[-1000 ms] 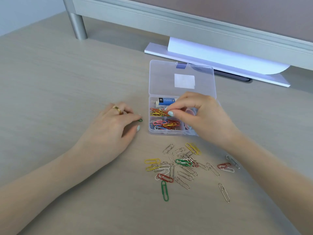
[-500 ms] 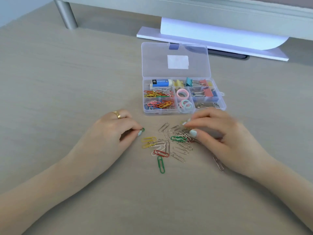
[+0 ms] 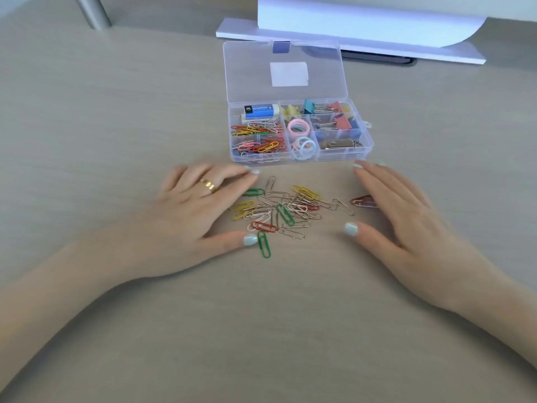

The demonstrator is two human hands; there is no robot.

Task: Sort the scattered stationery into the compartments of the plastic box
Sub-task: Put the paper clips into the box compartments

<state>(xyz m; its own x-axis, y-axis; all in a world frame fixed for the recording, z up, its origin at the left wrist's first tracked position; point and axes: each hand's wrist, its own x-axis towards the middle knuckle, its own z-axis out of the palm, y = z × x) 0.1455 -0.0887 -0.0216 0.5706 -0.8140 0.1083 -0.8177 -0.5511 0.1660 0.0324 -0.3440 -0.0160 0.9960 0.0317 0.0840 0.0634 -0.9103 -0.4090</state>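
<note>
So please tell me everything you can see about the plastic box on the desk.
The plastic box is clear, rectangular and divided into compartments. Its hinged lid lies open behind it, with a white label and a bluish clasp. It sits flat on the desk, beyond the loose paper clips. Left compartments hold coloured paper clips and an eraser; the middle ones hold pastel rings; the right ones hold binder clips and a metal item. Neither of the hands touches it.
</note>
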